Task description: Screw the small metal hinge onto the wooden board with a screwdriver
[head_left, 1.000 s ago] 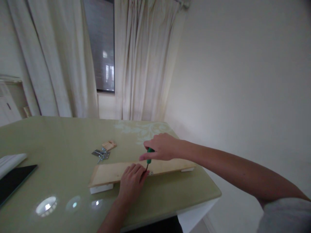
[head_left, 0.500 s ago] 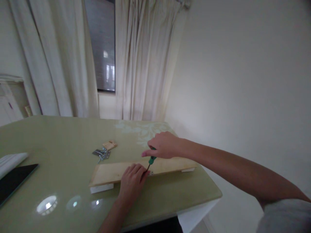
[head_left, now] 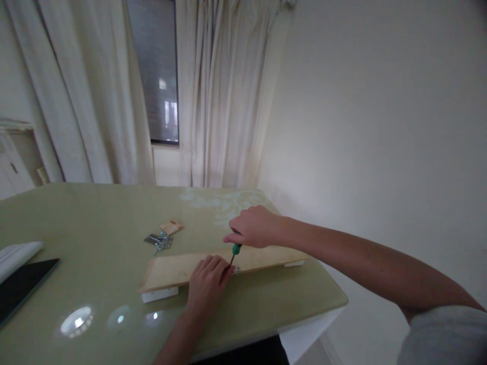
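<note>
My right hand [head_left: 255,226] is closed round a screwdriver [head_left: 236,249] with a green handle. Its shaft slants down to the front edge of a pale wooden board [head_left: 171,268]. My left hand [head_left: 210,276] grips that board near its middle, fingers over the top and thumb beside the screwdriver tip. A small metal plate with holes [head_left: 236,269] shows at the board's edge, just right of the thumb. Whatever the tip touches is hidden by my left fingers. The board lies raised on a white block [head_left: 160,294] at its left end and another white block [head_left: 294,263] at its right.
Behind the board lie loose screws and metal plates [head_left: 160,240], with a small wooden piece [head_left: 172,226] beside them. A dark flat tablet-like object [head_left: 26,281] and a white object [head_left: 17,256] are at the left. The glossy green table [head_left: 102,213] meets the wall at right.
My right hand and the screwdriver have shifted very slightly, with a small change in the handle's angle. The left hand stays on the board. The camera view has moved a little.
</note>
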### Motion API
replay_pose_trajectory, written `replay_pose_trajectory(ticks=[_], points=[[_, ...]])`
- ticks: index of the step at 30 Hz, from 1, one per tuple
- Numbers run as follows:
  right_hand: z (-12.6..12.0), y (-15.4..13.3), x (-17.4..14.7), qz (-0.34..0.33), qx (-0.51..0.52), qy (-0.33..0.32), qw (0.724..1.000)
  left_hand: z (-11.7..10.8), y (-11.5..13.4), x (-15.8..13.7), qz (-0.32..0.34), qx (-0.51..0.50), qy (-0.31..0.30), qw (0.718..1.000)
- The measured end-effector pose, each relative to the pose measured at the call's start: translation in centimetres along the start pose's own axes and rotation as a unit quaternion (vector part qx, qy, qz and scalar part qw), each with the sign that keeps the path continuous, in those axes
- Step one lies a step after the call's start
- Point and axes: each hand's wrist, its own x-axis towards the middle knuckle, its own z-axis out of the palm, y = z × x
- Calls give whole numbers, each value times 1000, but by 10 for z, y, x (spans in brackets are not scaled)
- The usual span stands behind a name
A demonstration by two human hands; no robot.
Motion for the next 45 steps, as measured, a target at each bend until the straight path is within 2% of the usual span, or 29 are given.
replay_pose_trajectory(ticks=[3,5,10,12,13,16,18,19,22,24,25,28,30,32,36,38,40,43,45], points=[[2,8,0,-90,19,-8,996,-1,0,0,-3,2,-3,1000],[3,13,1,-122,38,-14,992,-1,-1,0,-2,0,-1,1000],[7,6,2,-24,38,-12,999,-1,-1,0,1,-12,-4,1000],[8,3,2,-9,11,-16,1000,-2,0,0,1,-13,-8,1000],[8,2,3,-27,3,-13,1000,-2,0,0,0,-10,-8,1000],[7,5,5,-142,29,22,989,-3,1,0,-7,2,-11,1000],[8,6,7,-171,69,31,982,-3,1,0,-7,7,-11,1000],[9,6,8,-146,80,31,986,-3,1,1,-7,8,-10,1000],[10,4,10,-17,53,33,998,-4,2,1,-8,4,-6,1000],[11,5,11,9,41,29,999,-5,2,1,-12,-4,-9,1000],[11,7,11,-17,52,27,998,-5,2,0,-13,-8,-11,1000],[11,16,12,-155,114,34,981,-5,1,-1,-18,-11,-22,1000],[11,19,12,-191,126,38,973,-4,0,-2,-20,-8,-28,999],[12,18,11,-148,120,39,981,-3,0,-3,-20,-7,-34,999],[14,10,9,-5,67,29,997,-2,-1,-4,-28,-14,-40,999],[14,10,8,14,48,17,999,-2,-2,-4,-35,-20,-42,998],[15,14,6,-47,72,20,996,-2,-2,-4,-37,-23,-42,998],[17,21,5,-179,138,40,973,-2,-1,-4,-40,-19,-36,998],[18,21,5,-183,154,56,969,-3,-1,-3,-42,-17,-33,998]])
